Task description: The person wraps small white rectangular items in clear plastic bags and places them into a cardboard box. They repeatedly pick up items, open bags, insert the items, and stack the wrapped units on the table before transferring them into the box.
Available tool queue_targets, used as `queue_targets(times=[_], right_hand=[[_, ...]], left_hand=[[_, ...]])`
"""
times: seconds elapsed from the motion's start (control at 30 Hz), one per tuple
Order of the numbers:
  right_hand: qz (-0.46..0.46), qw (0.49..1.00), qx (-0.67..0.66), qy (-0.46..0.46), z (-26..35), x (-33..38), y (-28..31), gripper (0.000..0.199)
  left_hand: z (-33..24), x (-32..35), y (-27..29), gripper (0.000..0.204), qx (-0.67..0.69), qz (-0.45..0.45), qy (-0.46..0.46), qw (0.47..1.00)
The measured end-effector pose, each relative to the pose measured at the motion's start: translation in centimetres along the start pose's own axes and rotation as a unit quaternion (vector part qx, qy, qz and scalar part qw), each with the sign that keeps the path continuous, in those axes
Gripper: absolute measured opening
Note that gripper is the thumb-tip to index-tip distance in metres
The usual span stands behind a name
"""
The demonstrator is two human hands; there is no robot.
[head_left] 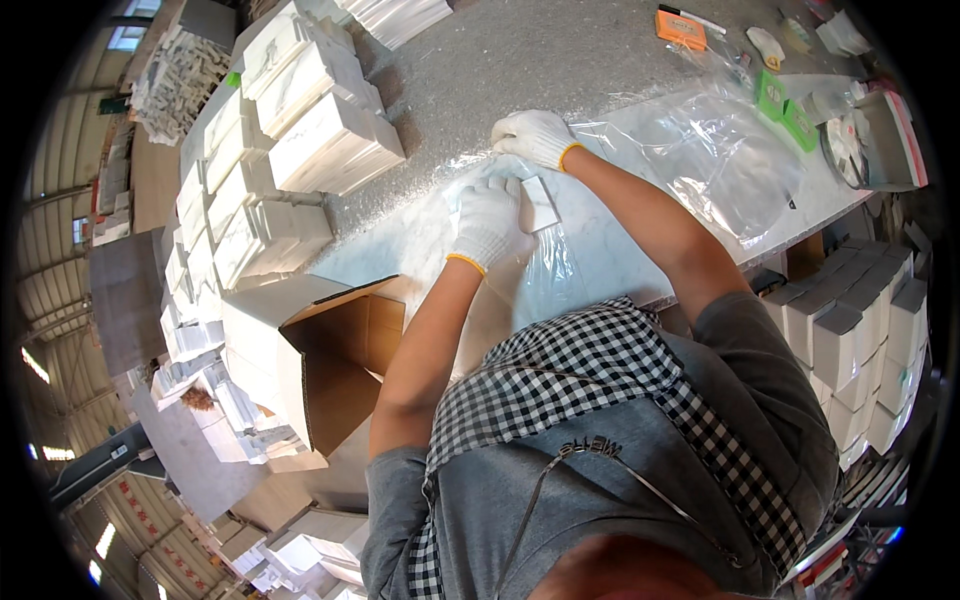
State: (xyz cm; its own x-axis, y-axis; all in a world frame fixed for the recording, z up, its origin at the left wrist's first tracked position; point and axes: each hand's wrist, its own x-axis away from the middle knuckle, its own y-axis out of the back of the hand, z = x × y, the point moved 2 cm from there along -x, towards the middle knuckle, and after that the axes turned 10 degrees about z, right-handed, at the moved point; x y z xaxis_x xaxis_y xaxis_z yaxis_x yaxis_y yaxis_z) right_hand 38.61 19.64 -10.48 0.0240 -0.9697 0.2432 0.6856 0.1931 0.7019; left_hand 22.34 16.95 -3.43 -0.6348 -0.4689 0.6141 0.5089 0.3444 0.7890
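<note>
My left hand (492, 222), in a white knit glove with a yellow cuff, lies over a small white tile (540, 204) on the work surface. Its fingers rest flat and point away from me. The tile's right part shows beside the hand; the rest is covered. Clear plastic film (553, 262) trails from the tile toward me. Just beyond, my right hand (533, 139), gloved the same way, has its fingers curled down at shiny film by the tile's far side. Its fingertips are hidden.
Stacks of white marbled tiles (335, 140) stand at left, with an open cardboard box (310, 350) nearer me. Clear plastic bags (720, 160) spread to the right. Beyond lie an orange box (681, 30) and green packs (786, 110). Grey-topped boxes (850, 310) are stacked at right.
</note>
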Motion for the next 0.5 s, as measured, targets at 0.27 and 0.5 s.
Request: queue_targets(times=[0.27, 0.5], right_hand=[[-0.04, 0.99, -0.125, 0.046, 1.4, 2.2, 1.3, 0.028], [0.054, 0.978, -0.123, 0.158, 3.3, 9.4, 1.4, 0.017]], left_hand=[[0.0, 1.0, -1.1, 0.088, 0.047, -0.111, 0.018, 0.993], [4.7, 6.1, -4.3, 0.053, 0.147, -0.276, 0.245, 0.918]])
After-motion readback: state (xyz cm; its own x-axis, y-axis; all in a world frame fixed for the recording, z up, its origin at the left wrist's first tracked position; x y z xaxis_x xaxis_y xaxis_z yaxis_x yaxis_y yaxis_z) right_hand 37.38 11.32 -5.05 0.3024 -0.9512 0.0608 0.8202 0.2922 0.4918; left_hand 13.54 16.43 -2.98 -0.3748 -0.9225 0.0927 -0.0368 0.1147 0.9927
